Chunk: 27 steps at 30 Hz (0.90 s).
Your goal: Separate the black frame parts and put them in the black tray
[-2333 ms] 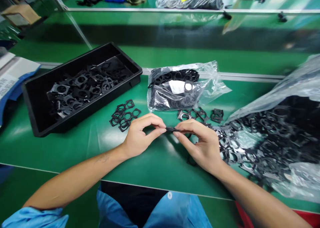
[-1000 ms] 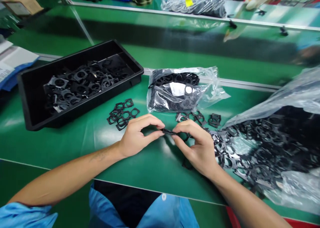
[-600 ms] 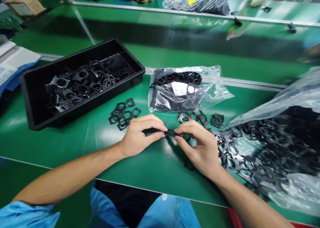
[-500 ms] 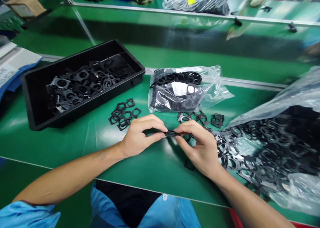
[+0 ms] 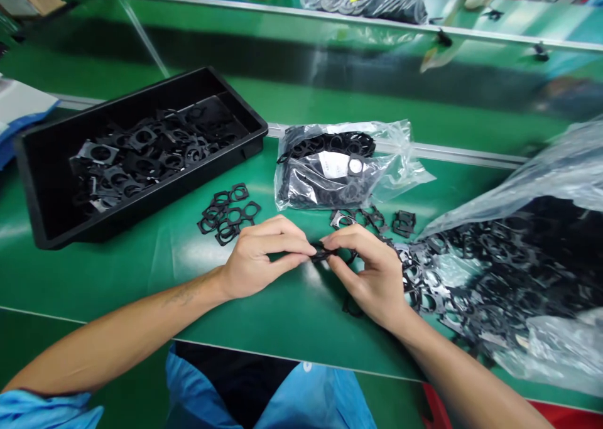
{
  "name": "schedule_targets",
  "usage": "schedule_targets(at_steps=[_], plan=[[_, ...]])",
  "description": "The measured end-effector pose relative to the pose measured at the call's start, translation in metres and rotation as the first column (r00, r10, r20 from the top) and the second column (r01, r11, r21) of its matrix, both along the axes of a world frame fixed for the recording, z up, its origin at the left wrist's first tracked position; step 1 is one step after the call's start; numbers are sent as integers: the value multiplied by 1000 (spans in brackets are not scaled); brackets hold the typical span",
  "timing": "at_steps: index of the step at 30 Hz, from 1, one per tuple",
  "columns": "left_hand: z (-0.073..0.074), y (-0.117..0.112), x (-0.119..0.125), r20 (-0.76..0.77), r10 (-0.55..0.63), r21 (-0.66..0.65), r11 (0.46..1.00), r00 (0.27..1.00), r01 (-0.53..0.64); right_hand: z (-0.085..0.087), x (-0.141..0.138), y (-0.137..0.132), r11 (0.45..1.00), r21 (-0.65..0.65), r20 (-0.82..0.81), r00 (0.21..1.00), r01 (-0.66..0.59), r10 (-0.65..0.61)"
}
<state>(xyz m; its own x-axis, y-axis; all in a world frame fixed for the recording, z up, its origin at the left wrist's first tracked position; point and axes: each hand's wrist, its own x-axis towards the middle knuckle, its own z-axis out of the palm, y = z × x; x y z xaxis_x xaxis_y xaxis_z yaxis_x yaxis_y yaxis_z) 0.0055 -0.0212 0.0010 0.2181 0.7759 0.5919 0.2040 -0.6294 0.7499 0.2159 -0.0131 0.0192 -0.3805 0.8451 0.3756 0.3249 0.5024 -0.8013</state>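
I've got L hand (image 5: 257, 258) pinching one end of the black part (image 5: 320, 254), R hand (image 5: 374, 269) the other — thumb + fingers each, over the green bench (image 5: 282, 328). Can't tell if it's 1 pc or 2. Small pile (image 5: 229, 215) of similar pcs just beyond L hand, tray (image 5: 188, 187) w/ more past that. Clear bag (image 5: 325, 184) ahead; big heap (image 5: 494, 278) to R.

A shiny green table (image 5: 292, 319) with pale spots of light, a silver strip (image 5: 471, 156) along its far side, more smooth green (image 5: 330, 99) past that (a wide dark band crosses it), another green tabletop (image 5: 541, 24) far off.
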Motion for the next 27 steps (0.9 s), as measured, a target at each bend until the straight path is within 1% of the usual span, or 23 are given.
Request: schedule_targets(at_steps=[6, 11, 15, 17, 19, 24, 27], plan=[[3, 3, -4, -54, -34, 35, 999, 998, 36, -1, 0, 0, 1000, 23, -17, 1000, -17, 17], [1, 1, -2, -37, -19, -13, 1000, 999, 18, 0, 1, 0, 1000, 22, -21, 1000, 4, -3], [1, 0, 0, -26, -49, -29, 998, 998, 49, 1, 1, 1, 998, 53, -23, 999, 26, -25], [2, -1, 0, -42, -47, -22, 999, 998, 46, 1, 1, 1, 998, 62, -21, 999, 28, -27], [2, -1, 0, -65, -43, 9, 999, 997, 43, 1, 1, 1, 998, 65, -16, 1000, 19, -18], [4, 0, -1, -121, -49, 141, 988, 991, 66, 0, 0, 1, 998, 58, 4, 1000, 3, -3], [5, -1, -2, -146, -40, 173, 983, 988, 65, 0, 0, 0, 999, 44, 10, 1000, -3, 3]])
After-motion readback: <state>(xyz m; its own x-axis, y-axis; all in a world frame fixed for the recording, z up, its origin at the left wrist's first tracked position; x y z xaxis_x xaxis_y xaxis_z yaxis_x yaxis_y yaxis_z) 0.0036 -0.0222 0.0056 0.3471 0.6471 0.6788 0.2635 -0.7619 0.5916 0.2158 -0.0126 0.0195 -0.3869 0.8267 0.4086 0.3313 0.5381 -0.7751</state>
